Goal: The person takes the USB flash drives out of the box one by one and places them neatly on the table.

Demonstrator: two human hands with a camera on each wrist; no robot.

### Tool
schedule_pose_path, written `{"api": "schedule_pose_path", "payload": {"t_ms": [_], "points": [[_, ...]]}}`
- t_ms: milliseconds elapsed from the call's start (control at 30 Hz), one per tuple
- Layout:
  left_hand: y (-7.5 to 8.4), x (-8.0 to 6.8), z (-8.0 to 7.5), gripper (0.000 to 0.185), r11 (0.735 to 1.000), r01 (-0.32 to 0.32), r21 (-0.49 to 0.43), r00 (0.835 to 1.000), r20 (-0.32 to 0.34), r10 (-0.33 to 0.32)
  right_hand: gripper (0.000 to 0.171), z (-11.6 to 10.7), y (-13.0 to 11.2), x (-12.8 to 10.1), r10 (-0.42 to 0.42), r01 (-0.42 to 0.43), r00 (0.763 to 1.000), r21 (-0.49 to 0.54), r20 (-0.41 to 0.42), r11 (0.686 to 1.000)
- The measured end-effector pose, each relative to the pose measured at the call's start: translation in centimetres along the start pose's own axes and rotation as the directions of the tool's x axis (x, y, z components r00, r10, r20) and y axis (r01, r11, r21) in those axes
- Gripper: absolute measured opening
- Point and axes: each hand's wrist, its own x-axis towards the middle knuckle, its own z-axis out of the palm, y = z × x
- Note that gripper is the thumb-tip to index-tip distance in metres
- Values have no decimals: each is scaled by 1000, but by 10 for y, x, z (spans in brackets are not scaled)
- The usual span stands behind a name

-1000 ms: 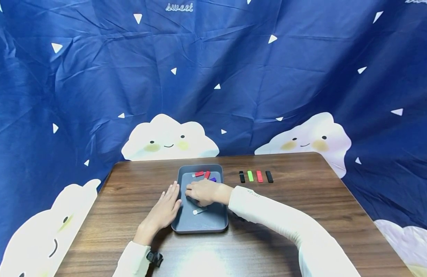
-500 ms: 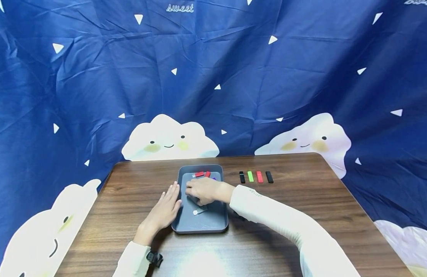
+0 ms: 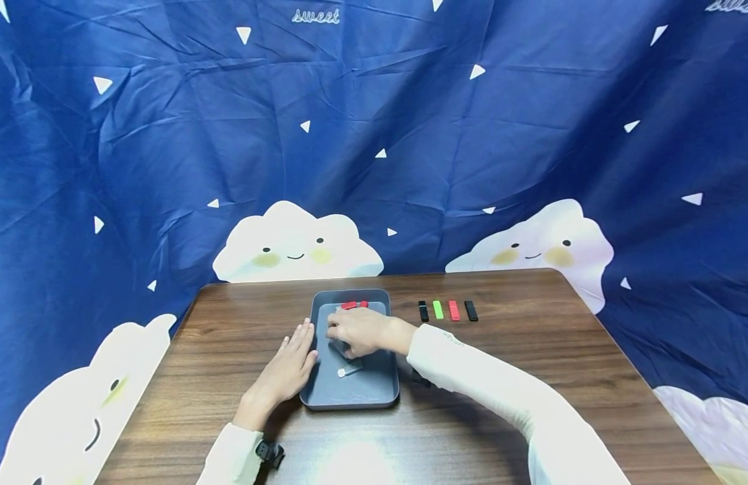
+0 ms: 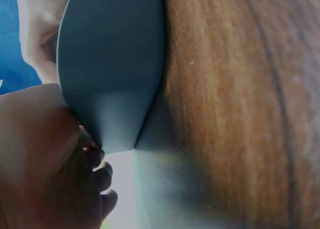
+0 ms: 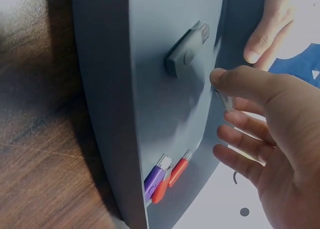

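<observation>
Blue cloud-printed cloth hung behind the wooden bench (image 3: 501, 377), where the right hand (image 3: 357, 332) hovered over the grey tray (image 3: 374, 394). Its grip pinched a small silver-ended flash drive (image 5: 223, 100) between thumb and forefinger, the other fingers loosely curled beneath. To do this well, the pinch probably needed to stay on the drive's body and lift straight, clear of the tray wall. A grey swivel flash drive (image 5: 186, 50) with a metal end lay flat on the tray floor just beside the fingers. Red and purple drives (image 5: 165, 176) sat against the far wall. The left hand (image 3: 287, 367) lay flat, fingers straight, touching the tray's left rim. Four coloured sticks (image 3: 446, 310) lay in a row right of the tray.
</observation>
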Motion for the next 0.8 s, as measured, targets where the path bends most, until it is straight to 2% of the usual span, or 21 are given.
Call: {"api": "schedule_pose_path", "payload": {"t_ms": [433,800], "points": [[0,-1,0,61,1000,-11,-10,1000,-8,11,54,-4,2,-14,5,-1,999,80,-53,997],[1,0,0,61,1000,-1,-7,1000,-2,1,48,-7,7,-25,-3,10,994,60,-113,998]]}}
